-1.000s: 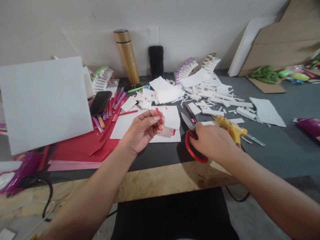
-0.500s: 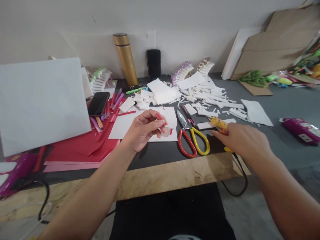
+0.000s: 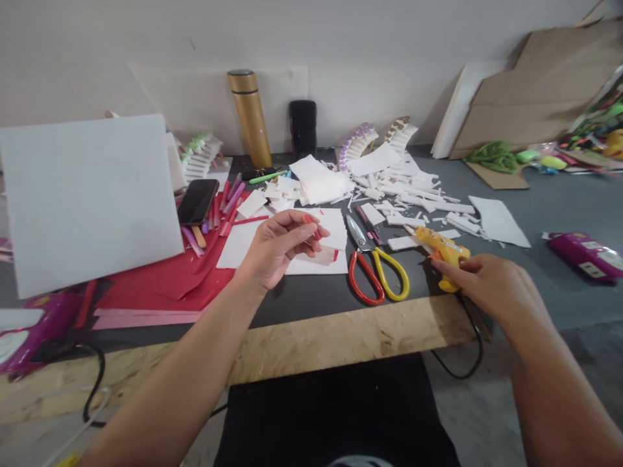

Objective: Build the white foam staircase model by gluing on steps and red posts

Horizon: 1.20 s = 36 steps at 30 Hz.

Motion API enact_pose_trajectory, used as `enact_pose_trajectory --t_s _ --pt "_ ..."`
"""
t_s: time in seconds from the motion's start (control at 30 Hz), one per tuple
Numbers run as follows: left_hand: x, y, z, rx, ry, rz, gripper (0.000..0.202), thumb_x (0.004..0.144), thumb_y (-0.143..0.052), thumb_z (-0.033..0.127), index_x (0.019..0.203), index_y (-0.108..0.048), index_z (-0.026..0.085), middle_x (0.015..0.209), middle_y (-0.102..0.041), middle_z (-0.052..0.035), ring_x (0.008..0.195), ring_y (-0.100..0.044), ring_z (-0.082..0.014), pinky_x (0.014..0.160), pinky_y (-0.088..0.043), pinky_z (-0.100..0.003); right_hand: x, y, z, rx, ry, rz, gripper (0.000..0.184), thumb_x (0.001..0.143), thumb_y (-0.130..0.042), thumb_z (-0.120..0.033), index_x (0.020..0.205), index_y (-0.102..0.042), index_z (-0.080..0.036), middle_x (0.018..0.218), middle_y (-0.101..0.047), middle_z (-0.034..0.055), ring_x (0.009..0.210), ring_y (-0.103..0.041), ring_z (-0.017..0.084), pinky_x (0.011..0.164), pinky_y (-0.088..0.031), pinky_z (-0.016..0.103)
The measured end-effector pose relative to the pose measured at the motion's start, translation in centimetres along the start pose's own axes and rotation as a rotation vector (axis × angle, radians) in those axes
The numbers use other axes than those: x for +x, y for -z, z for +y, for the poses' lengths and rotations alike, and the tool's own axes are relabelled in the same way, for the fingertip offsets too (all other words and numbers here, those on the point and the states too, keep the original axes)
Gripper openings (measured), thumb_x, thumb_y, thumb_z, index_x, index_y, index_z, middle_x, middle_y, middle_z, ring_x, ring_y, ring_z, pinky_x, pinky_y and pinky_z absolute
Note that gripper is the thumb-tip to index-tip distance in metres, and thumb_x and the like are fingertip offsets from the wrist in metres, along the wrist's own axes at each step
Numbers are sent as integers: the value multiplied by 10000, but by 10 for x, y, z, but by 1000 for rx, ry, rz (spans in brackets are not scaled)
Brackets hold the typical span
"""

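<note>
Raised over the white sheet (image 3: pixel 311 266), my left hand (image 3: pixel 280 250) pinches a small red rolled paper piece (image 3: pixel 315 228) between thumb and fingertips. A yellow glue gun (image 3: pixel 440 248) lies on the table to the right, its nozzle by a white strip (image 3: pixel 403 243). My right hand (image 3: pixel 503 288) is at the gun's rear, thumb and fingers apart around it; the thumb reaches along its near side. Its other fingers are partly hidden. Between the hands lie scissors (image 3: pixel 363 246) with one red and one yellow handle, blades pointing away.
White foam scraps (image 3: pixel 403 188) cover the back middle. On the left are red paper sheets (image 3: pixel 160 279), purple and red rolls (image 3: pixel 228 201), a phone (image 3: pixel 198 201) and a large white board (image 3: pixel 92 201). A gold flask (image 3: pixel 250 120) stands behind. A purple packet (image 3: pixel 584 255) lies far right.
My right hand has shifted right and back from over the glue gun, so more of the gun shows. The left hand still holds the red piece in about the same place.
</note>
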State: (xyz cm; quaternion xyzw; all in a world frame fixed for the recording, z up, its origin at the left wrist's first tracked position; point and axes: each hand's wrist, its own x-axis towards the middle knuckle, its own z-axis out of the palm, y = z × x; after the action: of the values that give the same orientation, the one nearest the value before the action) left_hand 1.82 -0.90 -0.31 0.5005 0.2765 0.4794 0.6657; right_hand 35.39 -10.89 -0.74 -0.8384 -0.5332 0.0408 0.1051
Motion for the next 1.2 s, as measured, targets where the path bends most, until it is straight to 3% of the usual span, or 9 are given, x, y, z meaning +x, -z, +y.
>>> enact_pose_trajectory --t_s 0.13,0.23,0.4,0.73,0.97,1.2 --pt "3 4 7 182 -78 108 235 720 -836 324 772 -685 151 805 -757 -65 615 -662 -116 532 -490 -215 4 0 0 -66 -15 -112 596 845 -506 -754 549 -601 -246 539 -605 114 543 -577 299 508 -373 378" --pt "1 8 7 444 -53 187 232 682 -844 323 757 -721 141 671 -698 -30 562 -585 -104 503 -434 -216 6 -4 0 -109 -45 -137 608 853 -465 -762 563 -567 -238 573 -611 101 590 -576 285 541 -381 365" --pt "-13 14 -3 803 6 171 165 723 -804 324 741 -758 166 681 -701 -23 574 -528 -104 535 -394 -237 7 -6 -1 -113 -92 -146 620 836 -433 -801 604 -545 -237 628 -618 134 625 -584 306 547 -370 366" --pt "-13 13 -34 813 -125 252 118 741 -786 289 726 -754 176 788 -715 -35 679 -580 -130 649 -451 -270 5 -3 -5 -107 -112 -184 612 843 -383 -816 662 -524 -249 670 -597 128 685 -592 325 566 -375 366" --pt "-11 13 -38 834 -150 243 102 759 -765 255 702 -725 181 763 -692 -22 674 -568 -127 657 -452 -276 3 1 -11 -149 -137 -209 622 849 -344 -830 703 -534 -256 720 -616 132 686 -571 303 596 -381 366" --pt "-10 14 -41 807 -164 243 86 759 -770 250 724 -727 184 782 -700 -22 674 -573 -127 649 -457 -277 4 3 -18 -180 -197 -227 553 856 -418 -765 712 -560 -251 705 -620 113 652 -514 258 605 -374 346"
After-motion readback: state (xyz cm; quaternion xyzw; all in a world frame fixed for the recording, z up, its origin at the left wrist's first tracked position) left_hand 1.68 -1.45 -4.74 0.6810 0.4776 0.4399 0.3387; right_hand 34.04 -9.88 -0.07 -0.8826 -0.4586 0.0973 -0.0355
